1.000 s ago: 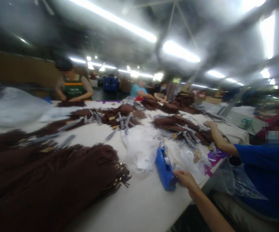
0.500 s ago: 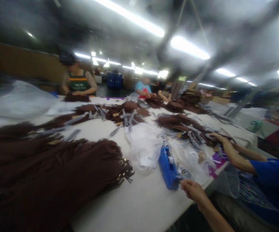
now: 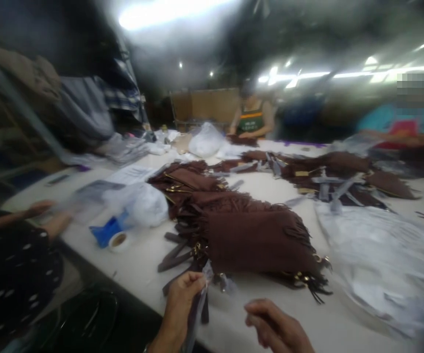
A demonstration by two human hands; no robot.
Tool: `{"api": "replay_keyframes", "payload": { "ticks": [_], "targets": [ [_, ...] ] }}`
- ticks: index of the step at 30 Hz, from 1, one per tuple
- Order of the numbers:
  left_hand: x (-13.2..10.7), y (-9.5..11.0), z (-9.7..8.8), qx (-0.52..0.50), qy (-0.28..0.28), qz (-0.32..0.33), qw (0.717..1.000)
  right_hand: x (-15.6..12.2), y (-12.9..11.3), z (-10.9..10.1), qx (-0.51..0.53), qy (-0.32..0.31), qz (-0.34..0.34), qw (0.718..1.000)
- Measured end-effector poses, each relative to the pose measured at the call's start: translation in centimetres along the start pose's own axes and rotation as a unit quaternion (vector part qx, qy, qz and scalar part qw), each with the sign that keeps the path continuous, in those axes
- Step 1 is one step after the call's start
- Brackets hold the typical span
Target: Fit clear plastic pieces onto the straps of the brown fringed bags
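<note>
My left hand is closed in a pinch on a dark bag strap with clear plastic wrap around it, at the near side of the table. Just beyond lies a pile of brown fringed bags with gold-coloured metal hardware. To the right, my right hand is held over the table, its thumb and index finger drawn together. Anything between those fingertips is too small or blurred to make out. A loose bit of clear plastic lies between the hands and the bags.
At left, a blue tape dispenser and a tape roll stand near a co-worker's arms. Clear plastic bags spread at right. More brown bags lie across the table. Other people sit at the far side.
The view has swung left. My right hand has left the blue tape dispenser at the right and is now near the brown bags. My left hand has come into view, pinching the wrapped strap.
</note>
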State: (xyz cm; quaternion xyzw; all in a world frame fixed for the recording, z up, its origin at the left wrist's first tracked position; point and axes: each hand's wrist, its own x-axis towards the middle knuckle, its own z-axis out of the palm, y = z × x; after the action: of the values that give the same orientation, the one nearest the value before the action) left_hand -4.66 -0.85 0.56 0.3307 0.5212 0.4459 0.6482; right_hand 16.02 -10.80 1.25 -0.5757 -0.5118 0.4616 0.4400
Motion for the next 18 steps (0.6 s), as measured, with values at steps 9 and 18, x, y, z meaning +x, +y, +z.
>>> {"api": "replay_keyframes", "payload": {
  "ticks": [9,18],
  "targets": [
    [0.5,0.4,-1.2,-0.008,-0.045,0.001,0.999,6.3,-2.2,6.4,-0.065,-0.047,-0.114,0.990],
    [1.5,-0.4,-1.7,0.037,-0.064,0.033,0.997,6.9,-3.9,6.9,-0.274,-0.040,-0.159,0.948]
  ]
}}
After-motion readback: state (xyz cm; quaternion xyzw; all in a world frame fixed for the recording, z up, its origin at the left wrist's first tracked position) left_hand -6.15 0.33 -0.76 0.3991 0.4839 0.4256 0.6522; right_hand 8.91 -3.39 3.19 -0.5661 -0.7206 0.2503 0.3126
